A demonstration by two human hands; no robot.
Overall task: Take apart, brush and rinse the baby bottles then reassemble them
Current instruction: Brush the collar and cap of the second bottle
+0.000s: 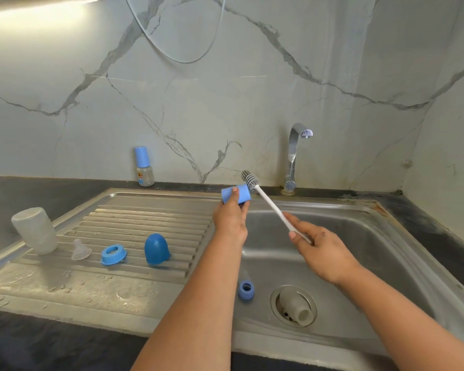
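Over the sink basin (pixel 359 236) we hold a light blue cap (pixel 236 194) on its side in our left hand (pixel 229 223), fingers and thumb wrapped round it so its open end faces right toward the brush. Our right hand (pixel 319 250) pinches the white handle of the bottle brush (pixel 268 202) low down, which lets the grey bristle head sit just at the cap's mouth, ready, we judge, to work inside it. Keeping both above the basin lets drips fall there. Down in the basin, a clear bottle body (pixel 296 305) lies over the drain and a small blue ring (pixel 246 289) sits just left of it, likely awaiting their turn. Left of the basin, on the ribbed drainboard (pixel 145 218), an upturned clear bottle (pixel 35 230), a clear teat (pixel 81 250), a blue collar (pixel 113 254) and a dark blue dome cap (pixel 156 249) stand apart to drain. Behind the drainboard an assembled small bottle (pixel 144 167) stands untouched; the tap (pixel 295 153) behind the basin shows no water.
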